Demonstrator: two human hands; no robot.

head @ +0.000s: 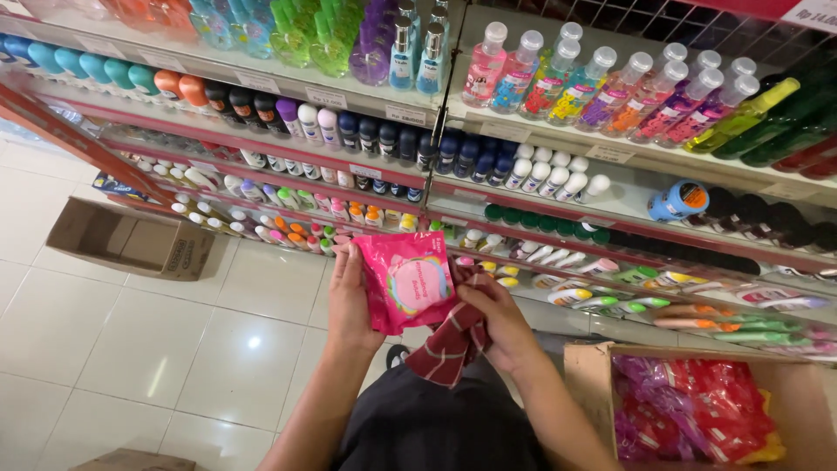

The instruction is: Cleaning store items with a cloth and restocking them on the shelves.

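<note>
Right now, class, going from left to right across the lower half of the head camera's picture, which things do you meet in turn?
Empty brown cardboard box → left hand → glossy pink plastic pouch → red striped cloth → right hand → open cardboard box of red and purple packets.

A glossy pink plastic pouch (408, 283) crinkles at centre frame. The red striped cloth rag (453, 338) beside it looks matt. At left, a brown cardboard box (131, 237) sits on shiny white floor tiles (166, 349).
</note>
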